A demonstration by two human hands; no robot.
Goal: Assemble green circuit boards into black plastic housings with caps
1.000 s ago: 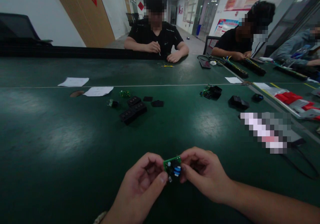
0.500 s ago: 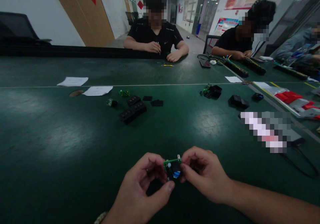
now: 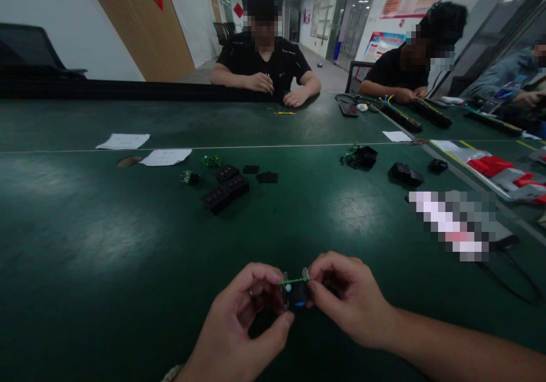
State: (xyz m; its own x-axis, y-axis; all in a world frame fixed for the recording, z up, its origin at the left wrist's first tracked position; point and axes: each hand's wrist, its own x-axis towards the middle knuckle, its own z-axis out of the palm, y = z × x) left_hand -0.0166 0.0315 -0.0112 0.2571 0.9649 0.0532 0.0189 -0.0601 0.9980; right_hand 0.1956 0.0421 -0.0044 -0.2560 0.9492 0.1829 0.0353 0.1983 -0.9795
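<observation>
Near the table's front, a small green circuit board [image 3: 294, 282] is held up between both hands, seen almost edge-on. Metal prongs stand up from its top, and a dark, blue-marked component [image 3: 300, 297] hangs below it. My left hand [image 3: 251, 314] grips the board's left end between fingers and thumb. Pinching its right end is my right hand [image 3: 347, 297], thumb and forefinger closed on the edge. Part of the board is hidden by the fingertips.
Black plastic housings [image 3: 226, 191] and flat black pieces [image 3: 267, 177] lie mid-table, with another green board [image 3: 211, 161] behind. More black parts [image 3: 362, 157] lie at right. A pixelated device [image 3: 460, 228] with a cable sits right. Two paper sheets [image 3: 166, 157] lie left. Several people sit opposite.
The circuit board has tilted between my hands, so its green face now shows nearly edge-on and the prongs on top are more visible. Both hands keep their hold.
</observation>
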